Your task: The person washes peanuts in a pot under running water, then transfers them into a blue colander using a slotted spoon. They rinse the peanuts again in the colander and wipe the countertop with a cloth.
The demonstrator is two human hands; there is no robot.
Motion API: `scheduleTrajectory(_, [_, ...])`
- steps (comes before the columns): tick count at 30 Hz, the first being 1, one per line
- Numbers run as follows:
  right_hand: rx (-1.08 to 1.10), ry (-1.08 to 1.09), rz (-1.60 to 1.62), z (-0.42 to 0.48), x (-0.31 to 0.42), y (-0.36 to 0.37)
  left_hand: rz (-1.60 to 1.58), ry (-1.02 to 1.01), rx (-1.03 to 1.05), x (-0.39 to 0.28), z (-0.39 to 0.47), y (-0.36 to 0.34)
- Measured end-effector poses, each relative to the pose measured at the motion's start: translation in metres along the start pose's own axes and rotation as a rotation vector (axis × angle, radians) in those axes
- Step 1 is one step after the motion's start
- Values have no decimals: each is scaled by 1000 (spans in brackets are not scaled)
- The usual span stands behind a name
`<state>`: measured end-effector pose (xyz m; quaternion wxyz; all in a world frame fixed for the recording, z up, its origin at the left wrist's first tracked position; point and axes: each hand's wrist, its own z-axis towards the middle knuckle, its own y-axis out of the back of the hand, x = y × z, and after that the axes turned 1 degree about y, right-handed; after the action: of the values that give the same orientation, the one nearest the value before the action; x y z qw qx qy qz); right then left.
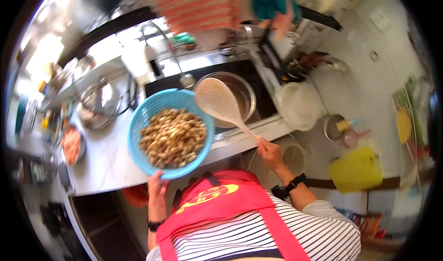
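A round blue plastic colander [135, 140] holds a heap of small brown and pale pieces, perhaps mushrooms or shellfish [173, 138]. My left hand [157, 185] grips its near rim. In my right hand [270, 153] is the handle of a pale slotted plastic skimmer [216, 100]. Its perforated bowl lies over a round metal basin [254, 101] in the dark sink, just right of the colander. Liquid seems to be in the basin, but the skimmer partly hides it.
On the counter at left stand a lidded metal pot [98, 103] and an oval bowl of pink food [71, 146]. A faucet [187, 80] reaches over the sink. White plastic bowls [299, 105], a small pan [335, 127] and a yellow-green cutting board [356, 170] are at right. Cloths hang above.
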<state>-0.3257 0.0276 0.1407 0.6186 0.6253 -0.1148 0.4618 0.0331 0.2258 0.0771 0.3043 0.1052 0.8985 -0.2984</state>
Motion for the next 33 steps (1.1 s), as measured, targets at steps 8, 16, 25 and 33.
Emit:
scheduleTrajectory(8, [24, -103, 202, 0, -18, -7, 48, -47, 108, -5, 4, 15])
scheduleTrajectory(16, [-318, -220, -70, 58, -97, 33, -120, -4, 157, 14, 13, 27])
scheduleTrajectory(25, [-239, -86, -385, 239, -184, 54, -99, 33, 37, 20, 13, 33])
scheduleTrajectory(33, [-20, -186, -830, 303, -217, 29, 63, -29, -151, 7, -6, 24])
